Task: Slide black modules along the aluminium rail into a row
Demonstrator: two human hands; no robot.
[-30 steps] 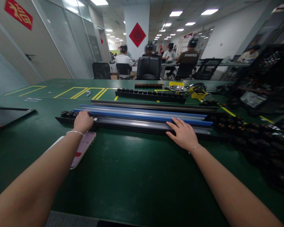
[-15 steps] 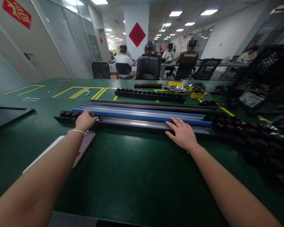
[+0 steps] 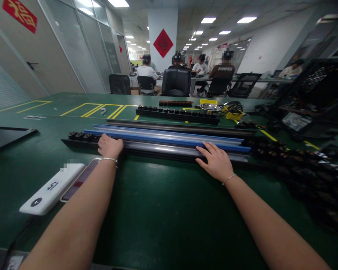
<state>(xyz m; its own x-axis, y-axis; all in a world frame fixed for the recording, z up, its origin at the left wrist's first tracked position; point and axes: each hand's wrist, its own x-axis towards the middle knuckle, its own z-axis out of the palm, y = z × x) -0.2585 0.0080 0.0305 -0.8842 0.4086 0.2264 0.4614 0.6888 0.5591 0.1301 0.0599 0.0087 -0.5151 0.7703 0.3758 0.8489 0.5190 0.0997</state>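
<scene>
A long black rail with a shiny metal channel lies across the green table in front of me. Small black blocks sit in a row at its left end. My left hand is closed over the rail just right of those blocks; its curled fingers hide what they hold, if anything. My right hand rests on the rail's right part with fingers spread, the tips reaching a blue-edged strip. That strip lies along the rail's far side.
Behind lie a dark rail and a block-filled black rail. A heap of black parts covers the right side. A white power bank and a phone lie by my left forearm. A metal dish stands farther back.
My left hand has slid right along the rail, away from the row of black blocks, and the power bank shows more fully. My right hand stays almost where it was.
</scene>
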